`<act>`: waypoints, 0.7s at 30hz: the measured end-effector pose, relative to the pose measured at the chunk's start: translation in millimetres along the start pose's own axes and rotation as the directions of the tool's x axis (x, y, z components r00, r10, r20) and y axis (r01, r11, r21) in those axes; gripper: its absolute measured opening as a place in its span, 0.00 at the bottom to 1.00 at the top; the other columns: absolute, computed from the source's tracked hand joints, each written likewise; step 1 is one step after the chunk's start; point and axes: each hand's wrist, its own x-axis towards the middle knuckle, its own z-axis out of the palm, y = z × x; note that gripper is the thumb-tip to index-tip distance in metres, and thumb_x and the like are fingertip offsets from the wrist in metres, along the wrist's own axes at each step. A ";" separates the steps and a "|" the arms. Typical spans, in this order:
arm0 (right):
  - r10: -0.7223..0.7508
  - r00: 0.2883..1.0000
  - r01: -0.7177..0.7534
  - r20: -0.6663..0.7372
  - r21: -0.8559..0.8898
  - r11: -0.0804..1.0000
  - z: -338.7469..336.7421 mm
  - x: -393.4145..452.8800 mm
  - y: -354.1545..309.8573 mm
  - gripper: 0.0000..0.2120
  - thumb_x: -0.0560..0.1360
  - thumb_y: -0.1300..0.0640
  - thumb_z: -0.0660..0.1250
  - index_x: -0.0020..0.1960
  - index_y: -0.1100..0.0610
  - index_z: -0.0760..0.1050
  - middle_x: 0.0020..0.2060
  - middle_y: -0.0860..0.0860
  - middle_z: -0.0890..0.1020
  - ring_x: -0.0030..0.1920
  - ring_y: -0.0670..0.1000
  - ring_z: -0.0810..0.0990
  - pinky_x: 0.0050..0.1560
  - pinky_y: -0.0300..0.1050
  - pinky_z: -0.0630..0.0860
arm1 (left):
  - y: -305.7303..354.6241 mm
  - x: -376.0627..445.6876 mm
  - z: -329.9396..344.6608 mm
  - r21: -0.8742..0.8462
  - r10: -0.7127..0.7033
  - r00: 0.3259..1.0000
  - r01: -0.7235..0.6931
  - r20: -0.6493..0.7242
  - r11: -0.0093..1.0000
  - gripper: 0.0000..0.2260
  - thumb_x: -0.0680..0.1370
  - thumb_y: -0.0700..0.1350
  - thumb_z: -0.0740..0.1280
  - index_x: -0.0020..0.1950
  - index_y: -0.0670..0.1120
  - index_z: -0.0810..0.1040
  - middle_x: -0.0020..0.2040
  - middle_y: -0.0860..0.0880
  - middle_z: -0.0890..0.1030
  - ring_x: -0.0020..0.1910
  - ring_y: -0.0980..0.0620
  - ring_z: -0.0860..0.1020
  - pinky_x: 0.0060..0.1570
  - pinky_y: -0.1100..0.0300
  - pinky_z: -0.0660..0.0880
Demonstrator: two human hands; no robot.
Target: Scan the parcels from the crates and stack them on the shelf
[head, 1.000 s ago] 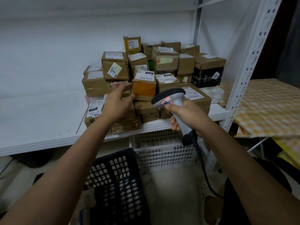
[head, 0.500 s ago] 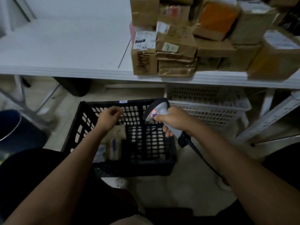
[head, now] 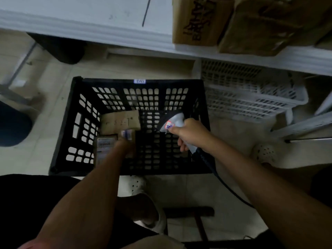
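Three parcels low in black crate, left half, directly under left hand; grip blurred, can't tell. Right hand wrapped around scanner, further right, above crate floor.

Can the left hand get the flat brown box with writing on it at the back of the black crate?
Probably yes. The left hand is already down inside the black crate, at a small parcel just in front of the flat brown box. The crate is open on top and nothing covers that box.

Parcel storeroom: shelf, crates
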 end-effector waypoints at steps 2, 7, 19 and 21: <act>0.032 0.999 -0.032 0.017 -0.008 0.999 2.5 6.7 2.7 0.19 0.80 0.48 0.64 0.50 0.65 0.78 0.26 0.53 0.81 0.23 0.49 0.79 0.31 0.41 0.78 | -0.6 7.3 10.8 -0.077 -0.058 0.997 0.054 -0.050 0.996 0.30 0.82 0.51 0.63 0.79 0.39 0.58 0.76 0.36 0.63 0.74 0.36 0.65 0.72 0.44 0.65; 0.097 0.995 -0.096 0.019 -0.019 0.995 4.2 21.7 14.1 0.19 0.79 0.47 0.64 0.41 0.64 0.77 0.21 0.50 0.79 0.24 0.50 0.80 0.29 0.38 0.76 | -6.9 18.0 23.9 0.054 -0.007 0.989 0.016 -0.150 0.998 0.42 0.79 0.54 0.68 0.81 0.38 0.46 0.80 0.37 0.50 0.79 0.37 0.52 0.76 0.44 0.54; 0.147 0.989 -0.146 -0.001 0.120 0.982 -12.4 29.1 23.3 0.20 0.79 0.48 0.65 0.41 0.64 0.78 0.23 0.52 0.79 0.22 0.50 0.78 0.26 0.37 0.72 | -3.4 25.4 33.3 0.199 -0.072 0.994 0.087 -0.083 0.976 0.48 0.76 0.55 0.72 0.80 0.38 0.42 0.78 0.34 0.53 0.76 0.33 0.56 0.72 0.41 0.60; 0.152 0.988 -0.146 -0.014 0.195 0.970 -15.6 28.1 25.0 0.19 0.79 0.47 0.66 0.45 0.65 0.78 0.24 0.54 0.79 0.23 0.51 0.78 0.26 0.39 0.73 | -2.5 26.2 25.6 0.011 -0.147 0.989 0.147 0.027 0.989 0.40 0.77 0.52 0.72 0.80 0.41 0.53 0.75 0.35 0.62 0.71 0.35 0.67 0.64 0.42 0.71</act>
